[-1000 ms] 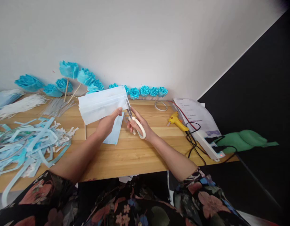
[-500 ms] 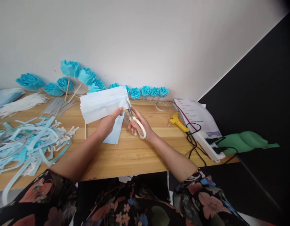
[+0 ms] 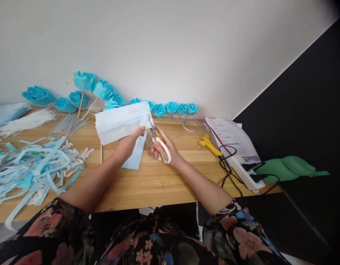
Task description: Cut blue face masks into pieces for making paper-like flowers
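Note:
My left hand grips a pale blue pleated face mask by its lower right part, thumb on top, holding it above the table. My right hand is closed around the white handles of a pair of scissors. The metal blades point up and to the left, at the right end of the face mask. Whether the blades are fully closed is hard to make out. Beneath my hands a light blue flat piece lies on the table, partly covered by my left hand.
Blue fabric flowers, some on sticks, lean along the wall. Blue and white cut strips heap at left, by white cords and clear thin strips. At right are a tape roll, yellow glue gun and power strip.
The whole view has shifted very slightly. Both hands, the face mask and the scissors stay in nearly the same position.

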Demonstrator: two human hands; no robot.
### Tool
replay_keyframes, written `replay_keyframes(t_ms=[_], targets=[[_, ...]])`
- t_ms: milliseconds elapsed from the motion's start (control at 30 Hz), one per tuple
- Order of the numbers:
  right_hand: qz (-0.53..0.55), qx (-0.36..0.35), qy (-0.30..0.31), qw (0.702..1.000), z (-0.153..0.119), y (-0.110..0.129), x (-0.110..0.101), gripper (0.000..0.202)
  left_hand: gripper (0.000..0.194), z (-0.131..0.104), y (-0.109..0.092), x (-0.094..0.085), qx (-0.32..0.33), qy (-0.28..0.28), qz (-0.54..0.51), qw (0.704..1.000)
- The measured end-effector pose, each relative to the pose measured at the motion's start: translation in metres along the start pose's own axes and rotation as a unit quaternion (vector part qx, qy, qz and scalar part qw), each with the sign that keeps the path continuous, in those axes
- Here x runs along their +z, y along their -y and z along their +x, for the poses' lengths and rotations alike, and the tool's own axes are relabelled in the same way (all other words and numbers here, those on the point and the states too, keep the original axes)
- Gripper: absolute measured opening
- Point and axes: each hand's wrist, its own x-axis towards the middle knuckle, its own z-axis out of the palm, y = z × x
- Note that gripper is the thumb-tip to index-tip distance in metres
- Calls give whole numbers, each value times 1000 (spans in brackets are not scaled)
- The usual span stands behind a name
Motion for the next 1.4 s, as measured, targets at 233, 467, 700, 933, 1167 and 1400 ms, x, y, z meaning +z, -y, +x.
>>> replay_keyframes(t_ms=[233,467,700,933,1167,1400], targets=[[-5,8,6,1000,2,-2,0,91,40,-2,-3,1,-4,-7,-13,1000],[-11,10,6,1000,1,1,1,93,38,-1,-4,2,8,-9,-20,1000],[-26,-22,24,999,3,-3,-4,91,35,4,4,4,54,33,-96,993],[-19,-24,28,999,3,-4,-4,93,37,2,2,4,44,46,-91,994],[-17,-22,25,999,3,-6,-6,95,34,2,-3,2,66,13,-91,994],[-13,-16,23,1000,4,-6,-7,95,34,2,-4,0,69,32,-108,991]])
